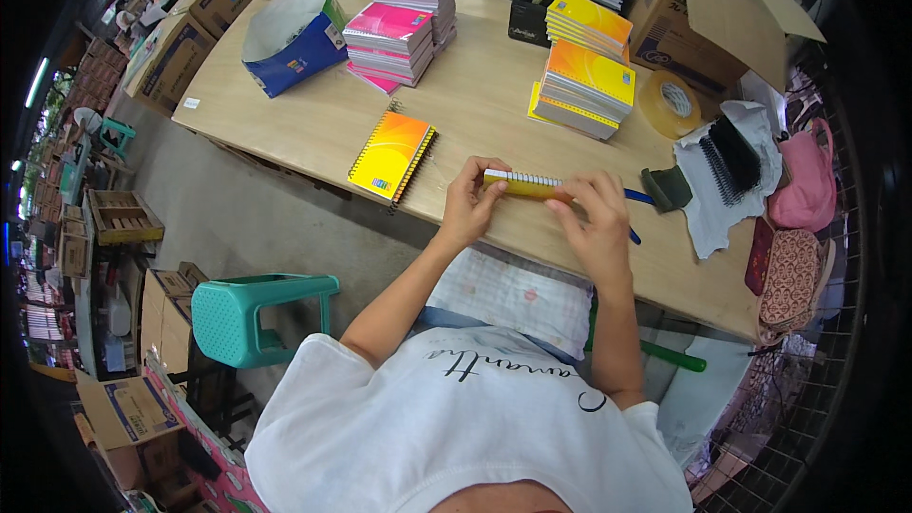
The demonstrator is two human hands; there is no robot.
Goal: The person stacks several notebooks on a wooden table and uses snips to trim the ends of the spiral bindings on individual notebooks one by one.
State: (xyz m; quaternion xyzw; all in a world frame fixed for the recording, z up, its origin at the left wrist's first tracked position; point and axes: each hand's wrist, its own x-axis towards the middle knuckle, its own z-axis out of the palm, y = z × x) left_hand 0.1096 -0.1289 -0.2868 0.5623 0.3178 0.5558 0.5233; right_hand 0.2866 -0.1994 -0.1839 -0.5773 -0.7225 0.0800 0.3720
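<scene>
A small yellow spiral notebook (525, 185) is held on edge at the table's front edge, its coil facing up. My left hand (470, 201) grips its left end between thumb and fingers. At the other end, my right hand (594, 214) pinches the notebook near the end of the coil. Blue handles (638, 197) of a tool stick out beside my right hand; the rest of the tool is hidden behind it. To the left lies a stack of orange-and-yellow spiral notebooks (391, 154), loose coil ends jutting out.
Yellow notebook stacks (587, 85), a tape roll (669, 104) and an open carton (703, 19) stand at the back right. Pink notebook stacks (389, 38) and a blue box (294, 43) are back left. A white cloth (698, 171) holds black coils (731, 166). A green stool (242, 318) stands left.
</scene>
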